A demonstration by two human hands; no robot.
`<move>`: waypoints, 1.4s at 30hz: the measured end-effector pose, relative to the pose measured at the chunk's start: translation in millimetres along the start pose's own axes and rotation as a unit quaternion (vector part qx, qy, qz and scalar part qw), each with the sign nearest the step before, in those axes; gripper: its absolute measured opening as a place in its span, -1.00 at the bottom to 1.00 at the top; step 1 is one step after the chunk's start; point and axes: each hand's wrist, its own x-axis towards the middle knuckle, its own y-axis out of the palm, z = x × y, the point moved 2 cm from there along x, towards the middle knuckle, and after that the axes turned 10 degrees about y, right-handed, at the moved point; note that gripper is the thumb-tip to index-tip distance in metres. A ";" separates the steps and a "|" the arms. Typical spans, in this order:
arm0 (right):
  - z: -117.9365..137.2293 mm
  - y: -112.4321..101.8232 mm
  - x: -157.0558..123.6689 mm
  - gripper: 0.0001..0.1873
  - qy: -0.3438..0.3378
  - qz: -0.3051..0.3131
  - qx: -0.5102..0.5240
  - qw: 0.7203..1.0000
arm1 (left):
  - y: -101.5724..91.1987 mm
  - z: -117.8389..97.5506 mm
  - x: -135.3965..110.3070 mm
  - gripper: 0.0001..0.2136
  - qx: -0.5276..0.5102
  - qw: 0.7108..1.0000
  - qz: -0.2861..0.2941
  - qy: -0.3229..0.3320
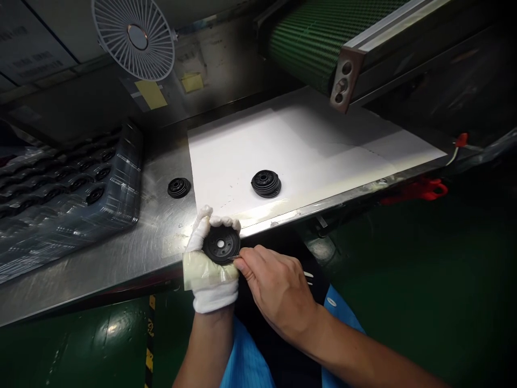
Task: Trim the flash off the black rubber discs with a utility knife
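Observation:
My left hand, in a white glove with clear yellowish tape around the palm, is closed around a round black ribbed part. The part's flat face with a pale centre hole is turned up toward me. At its lower right rim my bare right hand pinches a slim metal-tipped tool. The tip touches or nearly touches the rim; most of the tool is hidden in the fingers. Two similar black parts lie beyond my hands: one ribbed part on the white sheet, another on bare metal.
A white sheet covers part of the metal bench. Stacked clear trays with several black parts stand at left. A green conveyor overhangs the back right. A white fan is at the back; a red-handled tool hangs by the edge.

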 end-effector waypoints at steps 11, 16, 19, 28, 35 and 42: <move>-11.6 -4.5 3.8 -0.62 0.022 -0.015 0.009 1.000 | 2.8 -3.7 -2.0 -0.84 -0.002 0.997 0.022 -0.072; -3.1 1.5 -0.7 -0.69 0.013 -0.011 0.005 1.000 | 1.1 2.1 0.0 -0.91 -0.021 0.999 -0.023 -0.042; 0.1 2.5 -2.6 -0.72 0.009 0.003 0.010 1.000 | -0.2 2.2 -0.8 -0.86 -0.032 0.999 -0.023 -0.028; -15.2 -27.8 -2.6 -0.67 0.007 0.145 0.138 0.980 | -0.8 -7.7 -1.4 -0.82 -0.034 0.998 -0.006 -0.051; -45.9 -38.1 0.4 -0.50 0.056 0.170 0.054 0.982 | 5.7 -11.4 -5.8 -0.83 -0.042 0.996 -0.040 -0.073; -71.8 -42.2 -1.5 -0.54 0.122 0.166 0.142 0.968 | 13.2 -16.3 -11.7 -0.82 -0.056 0.987 -0.086 -0.120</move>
